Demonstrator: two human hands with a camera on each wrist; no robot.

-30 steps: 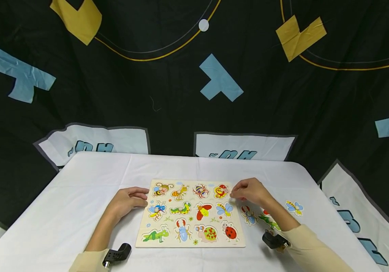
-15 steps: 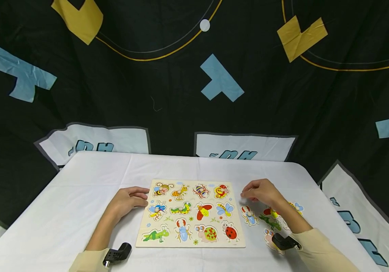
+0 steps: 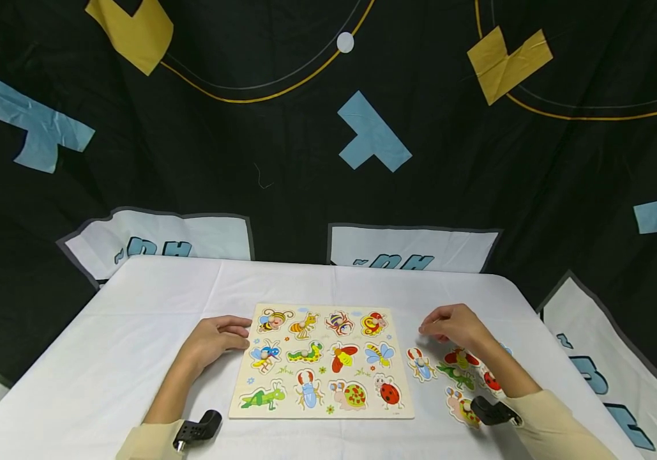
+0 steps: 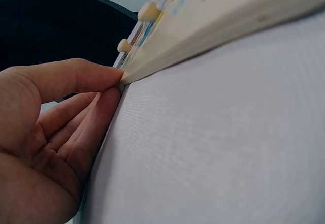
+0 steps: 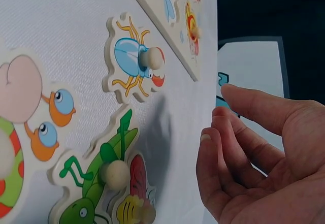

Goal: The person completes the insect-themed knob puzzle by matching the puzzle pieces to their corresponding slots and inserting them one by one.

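My left hand (image 3: 216,345) rests at the left edge of a wooden insect puzzle board (image 3: 282,414). In the left wrist view its thumb (image 4: 76,76) and fingertips come right up to the board's side. Knobbed pieces, such as a bee (image 3: 274,321) and a caterpillar (image 3: 305,352), sit in the board. My right hand (image 3: 453,324) hovers right of the board, fingers loosely bent, nothing between them. Below it lie loose pieces: a stag beetle (image 5: 133,59), a grasshopper (image 5: 99,178), a red-winged fly (image 5: 134,203) and a snail (image 3: 461,407).
A ladybug piece (image 3: 490,381) and a blue-winged piece (image 3: 506,348) lie partly hidden by the right forearm. White cloth covers the table (image 3: 161,300). Behind stands a black curtain (image 3: 294,191) with blue and yellow patches.
My right hand has drawn back rightward from the board's upper right corner, past the red and yellow bug piece. The left hand and the board have stayed put.
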